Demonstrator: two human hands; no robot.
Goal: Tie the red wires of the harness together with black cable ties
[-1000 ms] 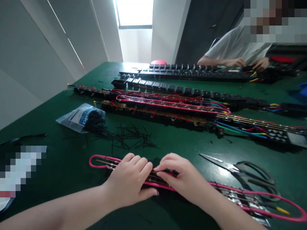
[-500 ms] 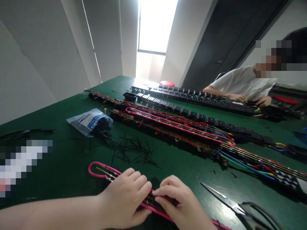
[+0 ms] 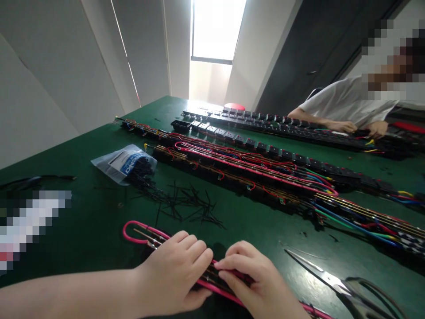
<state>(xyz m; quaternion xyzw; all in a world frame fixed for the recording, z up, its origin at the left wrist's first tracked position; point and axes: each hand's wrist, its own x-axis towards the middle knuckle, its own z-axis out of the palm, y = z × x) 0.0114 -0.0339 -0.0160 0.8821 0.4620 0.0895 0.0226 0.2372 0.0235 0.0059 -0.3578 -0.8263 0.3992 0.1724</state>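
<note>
A long assembly of metal rods edged by a looped pink cable (image 3: 135, 241) lies along the near side of the green table. My left hand (image 3: 177, 270) is wrapped over it, fingers on the far side and thumb on the near side. Just to the right, my right hand (image 3: 249, 274) pinches at the pink cable's far strand with thumb and forefinger; anything small between the fingertips cannot be made out. Both hands cover part of the rods. Scissors (image 3: 332, 281) lie to the right of my right hand.
Beyond the hands lie loose black ties (image 3: 191, 206) and a plastic bag (image 3: 124, 164) of them. Long wired strips (image 3: 232, 170) and black socket strips (image 3: 252, 144) run across the green table (image 3: 83, 141). A person (image 3: 345, 104) works at the far right.
The view has shifted slightly, so the scissors and far strips appear a little further right. Both hands keep their hold in nearly the same place.
</note>
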